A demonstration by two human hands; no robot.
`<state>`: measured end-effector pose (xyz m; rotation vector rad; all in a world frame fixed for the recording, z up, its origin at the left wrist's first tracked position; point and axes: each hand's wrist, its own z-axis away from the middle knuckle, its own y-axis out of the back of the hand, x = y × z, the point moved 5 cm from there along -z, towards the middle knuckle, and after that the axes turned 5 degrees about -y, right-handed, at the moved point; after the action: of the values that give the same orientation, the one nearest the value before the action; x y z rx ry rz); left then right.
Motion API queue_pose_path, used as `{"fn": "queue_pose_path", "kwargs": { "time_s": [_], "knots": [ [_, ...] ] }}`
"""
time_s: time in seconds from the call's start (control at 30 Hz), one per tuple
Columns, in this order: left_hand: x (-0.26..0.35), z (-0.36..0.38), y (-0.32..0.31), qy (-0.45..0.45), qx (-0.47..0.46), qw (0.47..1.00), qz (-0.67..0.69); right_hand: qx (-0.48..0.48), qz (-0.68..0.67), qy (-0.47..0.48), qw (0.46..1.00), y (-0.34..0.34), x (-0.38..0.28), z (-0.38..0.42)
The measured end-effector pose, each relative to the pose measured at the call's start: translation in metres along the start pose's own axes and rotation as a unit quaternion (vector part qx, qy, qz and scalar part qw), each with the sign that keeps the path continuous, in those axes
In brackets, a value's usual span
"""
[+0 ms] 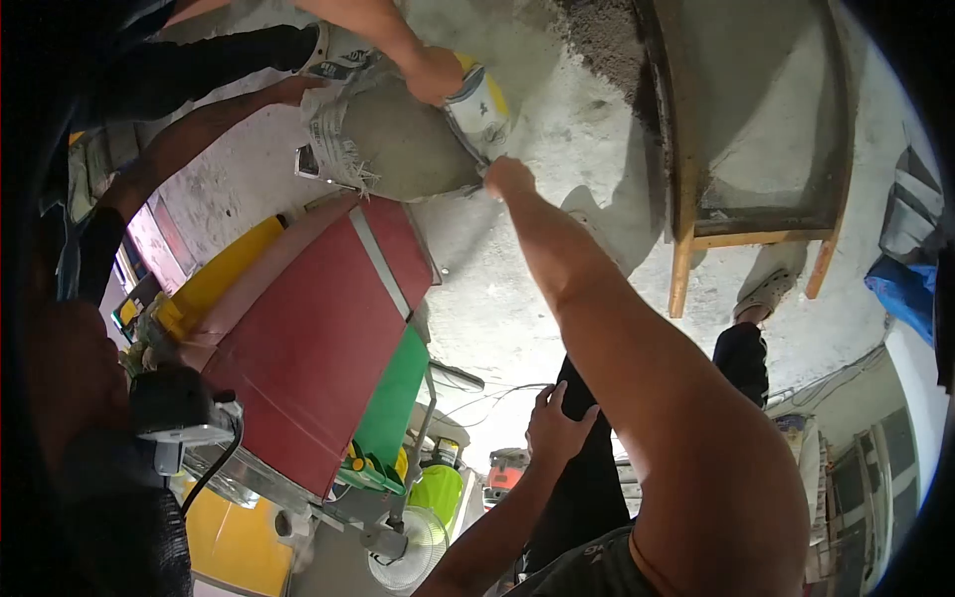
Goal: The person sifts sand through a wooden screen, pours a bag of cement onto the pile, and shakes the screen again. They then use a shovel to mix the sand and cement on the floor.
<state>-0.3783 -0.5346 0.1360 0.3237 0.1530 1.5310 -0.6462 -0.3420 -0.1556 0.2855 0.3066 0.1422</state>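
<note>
A woven sack [333, 139] lies with its mouth spread wide, showing grey sand-like powder [398, 144] inside. My right hand [509, 177] is closed at the right edge of the sack's mouth, arm stretched out. Lower down, my left hand [560, 426] rests on my dark-trousered leg, fingers apart and holding nothing. Another person's hand [435, 76] grips a white and yellow tub [479, 107], tilted over the sack's upper right edge. That person's other hand [298, 90] is at the sack's left side.
A wooden-framed screen [686, 169] stands at the right, near a heap of dark sand [602, 45]. Red panels [308, 328] and a green panel [393, 398] fill the left. A fan [408, 552] stands below, with cables [497, 388] on the floor. My clog [766, 294] is at right.
</note>
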Motion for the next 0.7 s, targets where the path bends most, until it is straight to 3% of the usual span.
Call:
{"fn": "queue_pose_path", "kwargs": {
  "time_s": [0.07, 0.13, 0.2, 0.27, 0.33, 0.43, 0.57, 0.7],
  "knots": [
    [-0.005, -0.001, -0.014, -0.034, 0.000, 0.998, -0.048, -0.039, 0.035, 0.040, 0.998, -0.010, -0.007, 0.000],
    [0.028, 0.008, 0.019, 0.065, -0.050, 0.997, 0.012, -0.032, 0.052, 0.069, 0.996, -0.018, -0.012, 0.000],
    [0.034, 0.010, 0.017, 0.059, -0.041, 0.997, 0.017, -0.024, 0.069, 0.101, 0.992, -0.029, -0.014, -0.008],
    [0.036, 0.014, 0.012, 0.057, -0.033, 0.998, 0.020, -0.070, 0.115, 0.170, 0.976, -0.049, -0.017, -0.017],
    [0.042, 0.012, 0.008, 0.065, -0.040, 0.997, -0.006, -0.063, 0.135, 0.220, 0.964, -0.043, -0.026, 0.000],
    [0.043, 0.014, -0.002, 0.057, -0.034, 0.998, 0.002, -0.038, 0.180, 0.376, 0.908, -0.051, -0.035, 0.015],
    [0.048, 0.014, -0.015, 0.049, -0.029, 0.998, -0.006, -0.017, 0.221, 0.396, 0.891, -0.024, -0.029, 0.035],
    [0.067, 0.023, -0.008, 0.044, 0.009, 0.997, -0.056, -0.023, 0.130, 0.347, 0.928, 0.043, -0.007, 0.063]
  ]
}}
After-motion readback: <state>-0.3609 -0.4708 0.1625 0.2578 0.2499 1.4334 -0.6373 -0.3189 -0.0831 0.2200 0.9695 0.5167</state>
